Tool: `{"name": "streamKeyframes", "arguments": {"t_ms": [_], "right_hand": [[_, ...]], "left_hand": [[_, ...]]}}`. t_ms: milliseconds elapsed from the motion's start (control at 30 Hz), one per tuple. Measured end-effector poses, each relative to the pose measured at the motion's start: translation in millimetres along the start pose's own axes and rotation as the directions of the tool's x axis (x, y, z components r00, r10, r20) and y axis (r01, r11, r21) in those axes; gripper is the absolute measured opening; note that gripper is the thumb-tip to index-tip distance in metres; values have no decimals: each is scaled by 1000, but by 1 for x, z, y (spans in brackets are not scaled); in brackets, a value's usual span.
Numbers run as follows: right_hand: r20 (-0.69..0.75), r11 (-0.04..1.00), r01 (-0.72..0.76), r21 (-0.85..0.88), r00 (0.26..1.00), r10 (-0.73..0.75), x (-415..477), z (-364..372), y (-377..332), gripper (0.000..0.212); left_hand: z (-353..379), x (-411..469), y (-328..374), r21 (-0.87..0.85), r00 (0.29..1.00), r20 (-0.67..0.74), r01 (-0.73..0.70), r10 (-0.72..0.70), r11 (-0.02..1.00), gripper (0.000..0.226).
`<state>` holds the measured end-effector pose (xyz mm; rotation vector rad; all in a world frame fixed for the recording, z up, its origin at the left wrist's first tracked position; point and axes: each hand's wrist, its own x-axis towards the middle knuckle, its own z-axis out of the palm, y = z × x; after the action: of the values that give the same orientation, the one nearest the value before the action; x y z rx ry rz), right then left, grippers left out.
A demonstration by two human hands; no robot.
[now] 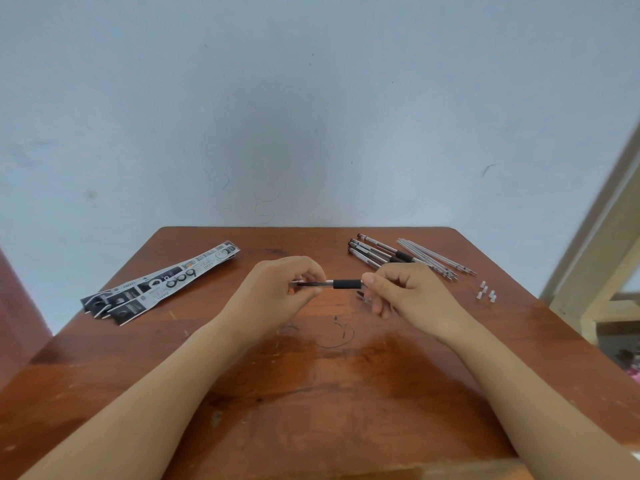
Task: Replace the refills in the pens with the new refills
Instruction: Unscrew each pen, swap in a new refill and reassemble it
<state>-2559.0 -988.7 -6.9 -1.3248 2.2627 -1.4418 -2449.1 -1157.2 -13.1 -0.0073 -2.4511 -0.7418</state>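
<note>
I hold one pen (341,283) level above the middle of the wooden table (311,375). My left hand (280,289) grips its clear barrel end. My right hand (401,292) pinches the end next to the black rubber grip. A small dark pen part (363,296) shows just under my right fingers; whether it is held or lies on the table I cannot tell. Several more pens (375,252) lie at the back right, with several loose refills (433,259) beside them. Packs of new refills (159,284) lie at the left.
Several tiny white caps (486,293) lie on the table to the right of the refills. A pale wall stands right behind the table's far edge. A wooden frame (595,265) rises off the table's right side.
</note>
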Motion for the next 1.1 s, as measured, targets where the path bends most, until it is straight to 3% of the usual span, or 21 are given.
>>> {"name": "streamKeyframes", "arguments": {"t_ms": [300, 433, 633, 767, 867, 967, 1100], "right_hand": [[79, 997, -72, 21, 994, 70, 0, 1, 0, 43], [132, 990, -123, 75, 985, 112, -1, 0, -1, 49], [121, 969, -191, 159, 978, 173, -2, 0, -5, 49], [-167, 983, -178, 32, 969, 181, 5, 4, 0, 48], [-331, 967, -193, -168, 935, 129, 8, -1, 8, 41], [-272, 880, -229, -416, 955, 119, 9, -3, 15, 27], [-90, 808, -222, -547, 974, 207, 9, 1, 18, 29]], "left_hand": [[-2, 1, 0, 74, 996, -60, -63, 67, 995, 11], [-1, 1, -4, 114, 983, -84, -151, 161, 982, 6], [-1, 1, -3, 205, 963, -66, -242, 260, 948, 16], [-3, 1, -3, 223, 963, -64, -240, 260, 945, 24], [-5, 0, -5, 246, 970, -85, -203, 230, 948, 13], [-6, 0, -9, 250, 982, -109, -122, 153, 961, 15], [-7, 1, -12, 231, 989, -120, -61, 90, 971, 19]]}}
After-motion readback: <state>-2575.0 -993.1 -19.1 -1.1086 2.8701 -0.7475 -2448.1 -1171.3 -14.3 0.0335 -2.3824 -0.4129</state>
